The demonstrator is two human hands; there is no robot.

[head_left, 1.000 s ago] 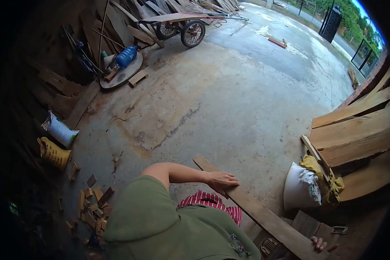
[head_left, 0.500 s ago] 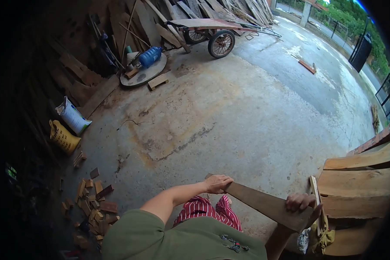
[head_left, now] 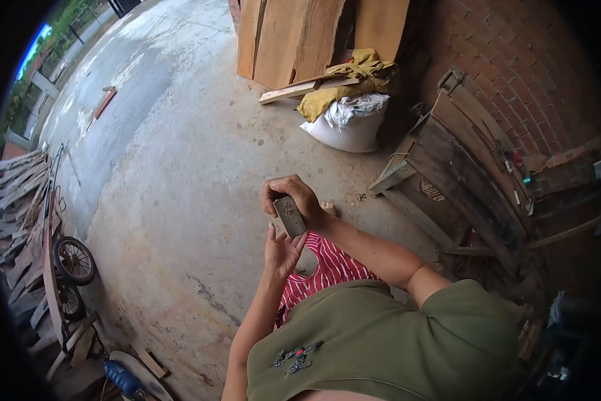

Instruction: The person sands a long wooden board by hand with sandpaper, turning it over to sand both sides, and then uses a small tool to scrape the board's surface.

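A wooden board (head_left: 289, 217) is seen nearly end-on in front of my body, its narrow brown end facing up at me. My right hand (head_left: 296, 195) curls around the board's upper side, fingers closed on it. My left hand (head_left: 285, 252) lies just below, palm up, with thumb and fingers spread. Its fingertips are at the board's lower edge and seem to touch it. Most of the board's length is hidden by the steep viewing angle.
Wide planks (head_left: 283, 40) lean beyond a white sack (head_left: 350, 123) topped with yellow cloth. To the right, a wooden workbench (head_left: 461, 170) stands by a brick wall (head_left: 507, 73). A two-wheeled cart (head_left: 73, 260) and a blue bottle (head_left: 121, 377) are at left.
My view has swung right, toward the workbench and brick wall. The board turned from lying lengthwise across my front to end-on. My left hand loosened from its grip and opened.
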